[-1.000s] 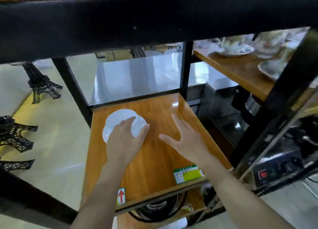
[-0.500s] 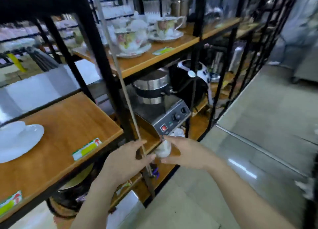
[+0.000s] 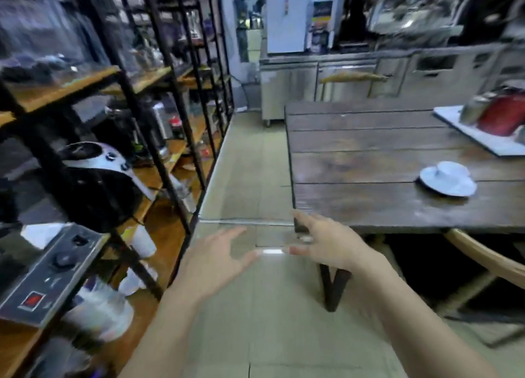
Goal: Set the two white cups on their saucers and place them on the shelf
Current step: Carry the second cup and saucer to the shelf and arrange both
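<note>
Now both hands, left (image 3: 216,261) and right (image 3: 326,244), hang empty with fingers spread. Ahead, a cup on its saucer (image 3: 447,179) waits on the table (image 3: 355,156); best lifted by the saucer, kept level.

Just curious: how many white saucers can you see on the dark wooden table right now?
1: a white ceramic saucer with a cup, near the table's right side. Blur may hide others.
</note>
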